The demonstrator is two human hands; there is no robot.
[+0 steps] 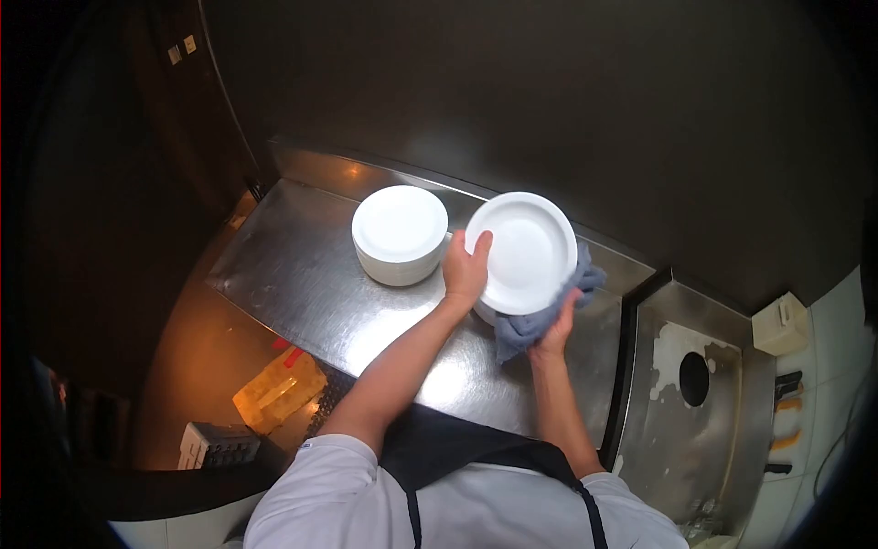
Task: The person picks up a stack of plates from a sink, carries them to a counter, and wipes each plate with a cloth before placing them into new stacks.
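Note:
A white plate (pixel 523 252) is held tilted above the steel counter. My left hand (pixel 467 267) grips its left edge, with the thumb over the rim. On the right, my right hand (pixel 557 329) is closed on a blue-grey cloth (pixel 530 329), which presses against the plate's lower right edge. Just left of my left hand, a stack of white plates (pixel 400 224) stands on the counter. Part of another white dish shows beneath the held plate, mostly hidden.
The steel counter (pixel 293 247) ends at a dark wall. To the right are a steel sink (pixel 672 430) with a dark round drain, a cream box (pixel 782 324) and knives on the tiled wall. At lower left lie a yellow package (pixel 279 390) and a box grater (pixel 218 446).

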